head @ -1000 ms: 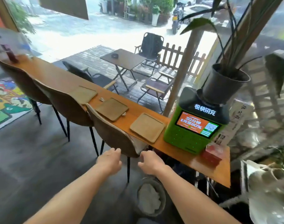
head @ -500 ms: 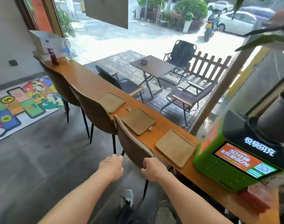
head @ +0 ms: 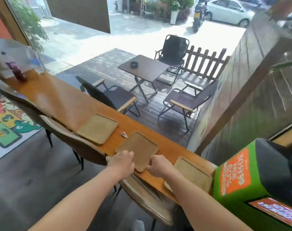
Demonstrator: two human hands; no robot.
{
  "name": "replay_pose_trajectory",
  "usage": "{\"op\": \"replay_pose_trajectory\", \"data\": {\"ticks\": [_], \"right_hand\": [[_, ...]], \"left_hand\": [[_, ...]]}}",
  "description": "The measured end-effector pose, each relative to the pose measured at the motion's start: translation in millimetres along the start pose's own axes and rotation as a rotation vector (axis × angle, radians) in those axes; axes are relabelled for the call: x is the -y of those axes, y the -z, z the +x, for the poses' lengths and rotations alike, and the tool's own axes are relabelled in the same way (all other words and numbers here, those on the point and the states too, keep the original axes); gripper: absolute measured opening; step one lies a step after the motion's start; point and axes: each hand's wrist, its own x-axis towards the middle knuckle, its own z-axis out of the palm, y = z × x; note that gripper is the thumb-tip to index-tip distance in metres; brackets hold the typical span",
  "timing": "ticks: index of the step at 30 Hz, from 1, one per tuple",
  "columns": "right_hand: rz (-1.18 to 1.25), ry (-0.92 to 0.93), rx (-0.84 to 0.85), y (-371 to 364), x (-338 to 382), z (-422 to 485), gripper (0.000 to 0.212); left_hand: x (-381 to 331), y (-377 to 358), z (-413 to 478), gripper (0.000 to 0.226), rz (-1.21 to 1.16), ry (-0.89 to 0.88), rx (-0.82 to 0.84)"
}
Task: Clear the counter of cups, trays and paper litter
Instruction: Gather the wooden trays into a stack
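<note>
Both hands are at the near edge of the middle tray [head: 137,150], one of three flat tan trays lying in a row on the long wooden bench [head: 63,100] that runs along the window. The left hand [head: 122,162] sits on the tray's left near corner with its fingers curled down over the rim; the right hand [head: 159,166] is at the right near corner, fingers bent and the thumb side against the edge. Each grip is folded around the rim, though how firmly it pinches I cannot tell, since the fingertips are hidden under the hands. The tray lies flat on the bench.

The far tray [head: 97,128] lies to the left of it, apart, and the near tray [head: 191,174] lies to the right, partly behind the right forearm, just beside a green charging kiosk [head: 238,185] with an orange panel. A small crumpled scrap of paper [head: 124,134] rests on the bench between the far and middle trays, near the middle tray's far corner. At the bench's far left end stands a dark red bottle [head: 18,75]. Tan chairs [head: 72,137] are pushed in under the bench's near side.
</note>
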Motion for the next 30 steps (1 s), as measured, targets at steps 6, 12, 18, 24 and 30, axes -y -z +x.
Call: {"op": "replay_pose_trajectory", "data": {"ticks": [6, 12, 18, 24, 30], "right_hand": [[0.063, -0.115, 0.041, -7, 5, 53, 0.014], [0.234, -0.332, 0.059, -22, 11, 106, 0.012], [0.365, -0.653, 0.181, -49, 35, 141, 0.032], [0.491, -0.960, 0.056, -65, 49, 154, 0.071], [0.781, -1.083, -0.117, -89, 39, 171, 0.083]], "left_hand": [[44, -10, 66, 0.017, 0.025, -0.024, 0.097], [89, -13, 140, 0.015, 0.086, -0.146, 0.240], [150, -15, 221, 0.010, 0.111, -0.212, 0.414], [167, -21, 260, 0.030, 0.037, -0.149, 0.464], [157, -44, 263, 0.036, -0.100, -0.053, 0.487]]}}
